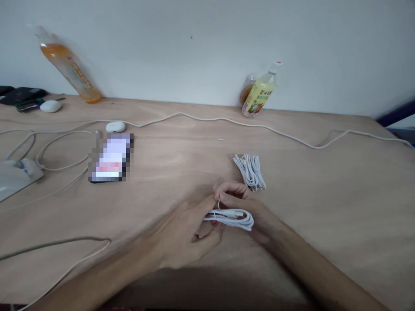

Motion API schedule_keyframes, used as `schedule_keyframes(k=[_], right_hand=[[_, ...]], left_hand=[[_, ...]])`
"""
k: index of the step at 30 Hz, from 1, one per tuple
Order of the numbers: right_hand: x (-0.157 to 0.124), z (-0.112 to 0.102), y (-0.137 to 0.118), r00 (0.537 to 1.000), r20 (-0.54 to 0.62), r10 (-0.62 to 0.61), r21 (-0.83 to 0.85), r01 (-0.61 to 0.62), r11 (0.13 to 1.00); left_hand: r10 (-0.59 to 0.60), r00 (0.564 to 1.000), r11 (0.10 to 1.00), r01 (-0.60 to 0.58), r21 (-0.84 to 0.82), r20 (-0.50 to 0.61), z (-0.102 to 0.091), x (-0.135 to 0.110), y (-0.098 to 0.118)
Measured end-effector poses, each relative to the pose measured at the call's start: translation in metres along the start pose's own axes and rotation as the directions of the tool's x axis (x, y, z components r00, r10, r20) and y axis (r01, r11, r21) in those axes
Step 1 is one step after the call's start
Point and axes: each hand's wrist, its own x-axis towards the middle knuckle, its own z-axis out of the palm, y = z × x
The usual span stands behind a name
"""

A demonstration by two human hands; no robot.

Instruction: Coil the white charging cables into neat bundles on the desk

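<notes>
Both hands meet at the middle of the wooden table (pixel 324 207). My left hand (pixel 186 233) and my right hand (pixel 249 209) are closed together on a coiled white cable (pixel 231 217), a thin tie sticking up from it. A second bundled white cable (pixel 250 171) lies on the table just beyond my right hand, apart from it.
A phone (pixel 112 157) lies left of centre with a white earbud case (pixel 115 126) behind it. A long white cord (pixel 259 126) crosses the table. Two drink bottles (pixel 259 93) (pixel 69 67) stand by the wall. A white charger block (pixel 16 175) and more cords lie at the left.
</notes>
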Motion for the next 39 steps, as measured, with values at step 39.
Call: schedule_keyframes(k=[39], right_hand=[[-0.002,-0.002,-0.018,0.974,0.034,-0.226,-0.455,0.216,0.864]], left_hand=[[0.336,0.900,0.869,-0.183,0.460,-0.278,0.002,0.007,-0.018]])
